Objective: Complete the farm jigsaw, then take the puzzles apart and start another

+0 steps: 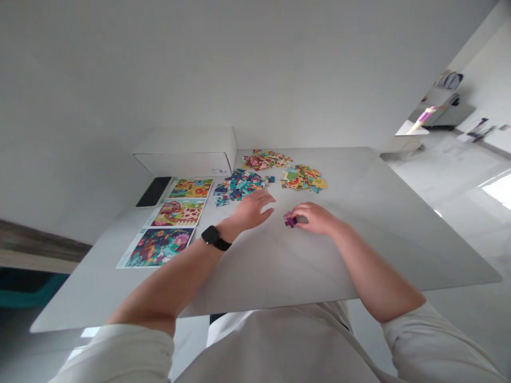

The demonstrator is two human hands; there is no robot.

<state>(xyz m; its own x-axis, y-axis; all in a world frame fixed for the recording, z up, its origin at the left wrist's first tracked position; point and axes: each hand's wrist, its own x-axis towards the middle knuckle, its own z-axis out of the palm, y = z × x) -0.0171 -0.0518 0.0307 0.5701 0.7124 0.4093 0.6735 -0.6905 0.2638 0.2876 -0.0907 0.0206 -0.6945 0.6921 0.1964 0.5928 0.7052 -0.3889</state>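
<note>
Between the thumb and fingers of my right hand (pixel 314 218) is a purple jigsaw puzzle piece (pixel 289 219), held just above or on the table. My left hand (pixel 254 209) is open, fingers apart with nothing in them, beside the heap of blue and teal puzzle pieces (pixel 241 183). Behind the right hand lies a heap of yellow, green and orange pieces (pixel 304 178). A third heap of red and cream pieces (pixel 266 159) sits farther back near the wall. On the left a printed picture sheet (pixel 175 213) shows three colourful scenes, partly behind my left forearm.
A white box (pixel 186 154) stands at the back left against the wall. In front of it a dark-screened phone (pixel 154 192) touches or nearly touches the sheet. The white table (pixel 383 234) ends at a front edge close to my body. A black watch (pixel 215 238) is on my left wrist.
</note>
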